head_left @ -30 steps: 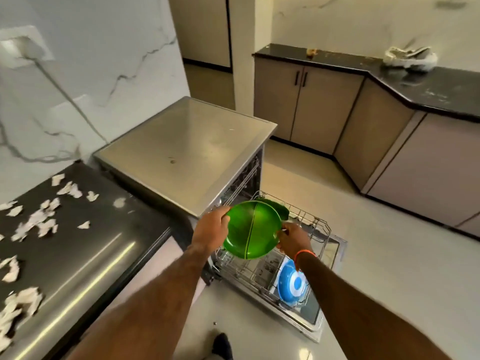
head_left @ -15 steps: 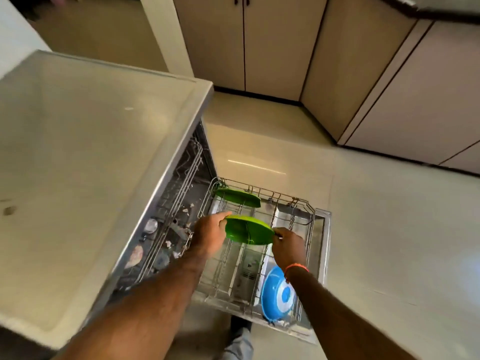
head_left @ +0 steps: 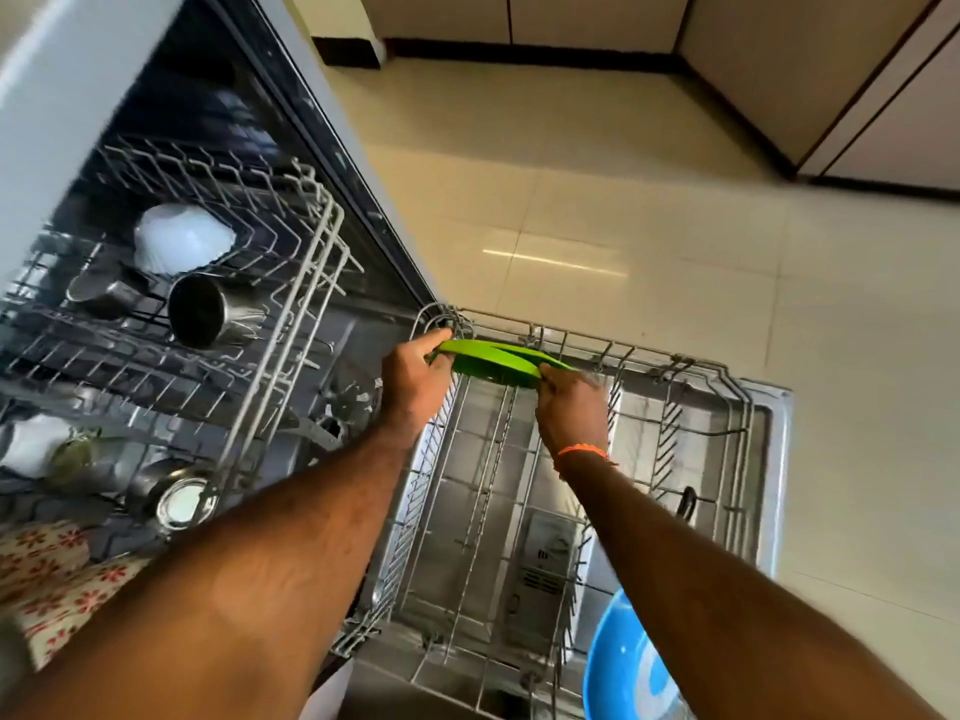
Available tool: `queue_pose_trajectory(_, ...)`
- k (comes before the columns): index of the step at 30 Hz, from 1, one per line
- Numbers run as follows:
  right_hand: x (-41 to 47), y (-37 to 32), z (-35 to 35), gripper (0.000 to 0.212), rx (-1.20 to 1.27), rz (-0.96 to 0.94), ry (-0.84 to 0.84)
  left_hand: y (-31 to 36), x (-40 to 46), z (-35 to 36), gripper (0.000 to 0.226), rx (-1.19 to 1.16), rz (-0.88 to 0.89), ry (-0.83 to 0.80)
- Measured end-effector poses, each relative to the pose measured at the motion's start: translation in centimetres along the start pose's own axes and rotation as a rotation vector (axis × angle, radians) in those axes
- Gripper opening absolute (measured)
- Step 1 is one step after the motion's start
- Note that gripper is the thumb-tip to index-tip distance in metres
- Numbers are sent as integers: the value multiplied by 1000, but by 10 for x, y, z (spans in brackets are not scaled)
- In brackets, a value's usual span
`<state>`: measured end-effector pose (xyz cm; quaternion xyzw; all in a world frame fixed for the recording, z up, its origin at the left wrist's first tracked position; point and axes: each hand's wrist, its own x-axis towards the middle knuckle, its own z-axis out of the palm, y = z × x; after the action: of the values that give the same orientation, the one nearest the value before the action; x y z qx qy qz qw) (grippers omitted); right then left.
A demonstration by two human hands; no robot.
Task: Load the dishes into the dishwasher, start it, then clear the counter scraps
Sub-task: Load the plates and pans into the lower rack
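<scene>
- My left hand (head_left: 415, 379) pinches the left rim of the green plate (head_left: 493, 363), thumb on top, fingers curled under.
- My right hand (head_left: 571, 407) pinches its right rim.
- The plate sits at the far left corner of the pulled-out lower rack (head_left: 737, 433), just beside a second green plate (head_left: 550, 359).
- A blue plate (head_left: 618, 667) stands at the rack's near right corner.
- A steel cup (head_left: 208, 311) and a white bowl (head_left: 179, 236) lie in the upper rack (head_left: 311, 283).

The round blue plastic plate (head_left: 618, 672) at lower right is cut by the frame's bottom edge and half covered by a forearm. The red-flowered cloth (head_left: 47, 579) at lower left runs off-frame, blurred.
</scene>
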<state>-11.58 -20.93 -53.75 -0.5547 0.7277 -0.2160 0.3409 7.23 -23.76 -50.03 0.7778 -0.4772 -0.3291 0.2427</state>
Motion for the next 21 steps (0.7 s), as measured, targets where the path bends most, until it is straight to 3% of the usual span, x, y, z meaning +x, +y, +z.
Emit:
queue_pose_trajectory(7, -5, 4, 18, 23, -79, 14, -102, -38, 9, 17, 52, 160, 18, -101)
queue_pose_trajectory(12, -1, -7, 11, 28, -135, 60, -152, -32, 1, 22, 71, 251, -4, 0)
queue_pose_trajectory(16, -24, -16, -15, 38, -230, 30, -196, -19, -32, 13, 78, 277, -64, 43)
queue_pose_trajectory(21, -75, -32, -72, 43, -375, -48, -361, 18, -99, -17, 78, 317, -80, -69)
